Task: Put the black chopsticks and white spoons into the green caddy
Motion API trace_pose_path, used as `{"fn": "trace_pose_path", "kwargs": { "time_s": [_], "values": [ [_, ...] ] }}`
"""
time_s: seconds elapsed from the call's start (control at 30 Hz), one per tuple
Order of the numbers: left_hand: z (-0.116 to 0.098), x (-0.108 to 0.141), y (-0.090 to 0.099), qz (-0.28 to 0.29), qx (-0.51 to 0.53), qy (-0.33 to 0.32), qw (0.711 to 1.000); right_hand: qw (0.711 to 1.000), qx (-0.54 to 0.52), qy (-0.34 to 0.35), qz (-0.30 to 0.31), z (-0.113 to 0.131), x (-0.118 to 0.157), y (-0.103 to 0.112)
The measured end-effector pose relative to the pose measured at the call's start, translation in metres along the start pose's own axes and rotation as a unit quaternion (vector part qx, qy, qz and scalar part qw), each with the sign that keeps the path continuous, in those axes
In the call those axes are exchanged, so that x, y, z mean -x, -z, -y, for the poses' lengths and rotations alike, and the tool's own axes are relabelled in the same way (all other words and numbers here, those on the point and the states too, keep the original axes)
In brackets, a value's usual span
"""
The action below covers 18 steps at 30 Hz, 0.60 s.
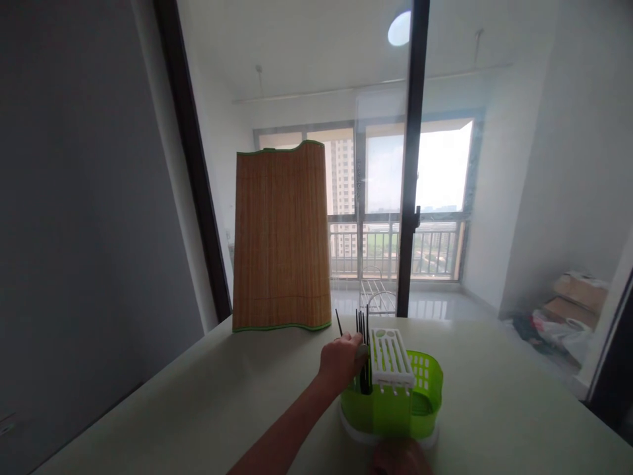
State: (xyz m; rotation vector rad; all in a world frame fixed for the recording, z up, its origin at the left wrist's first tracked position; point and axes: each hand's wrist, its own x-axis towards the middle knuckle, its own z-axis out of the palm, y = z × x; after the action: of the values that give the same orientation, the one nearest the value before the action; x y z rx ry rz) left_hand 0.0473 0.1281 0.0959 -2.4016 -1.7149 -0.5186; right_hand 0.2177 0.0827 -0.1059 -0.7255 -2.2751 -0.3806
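A green plastic cutlery drainer (424,396) with a white slotted insert (390,359) stands on a white base on the pale table (198,402). My left hand (340,359) reaches to the drainer's left compartment, its fingers closed around several black chopsticks (362,323) that stick up above it. A grey piece shows by the fingers; I cannot tell what it is. My right hand (399,458) is at the bottom edge, against the drainer's near base. Only its top shows, so its fingers are hidden.
A bamboo mat (281,237) with green edging stands upright and curved at the table's far side. Behind it are a glass sliding door with a dark frame (410,198) and a balcony. Boxes and bags (568,310) lie on the floor at the right.
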Motion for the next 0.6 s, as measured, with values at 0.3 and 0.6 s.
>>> {"fn": "trace_pose_path", "kwargs": {
  "time_s": [0.3, 0.6],
  "values": [
    [0.004, -0.006, 0.001, -0.028, 0.002, 0.002, 1.000, 0.998, -0.021, -0.050, -0.034, 0.002, -0.011, -0.004],
    [0.068, -0.020, 0.139, -0.212, 0.116, 0.050, 0.969, 0.996, -0.065, -0.055, -0.004, 0.011, -0.019, 0.039]
  ]
}}
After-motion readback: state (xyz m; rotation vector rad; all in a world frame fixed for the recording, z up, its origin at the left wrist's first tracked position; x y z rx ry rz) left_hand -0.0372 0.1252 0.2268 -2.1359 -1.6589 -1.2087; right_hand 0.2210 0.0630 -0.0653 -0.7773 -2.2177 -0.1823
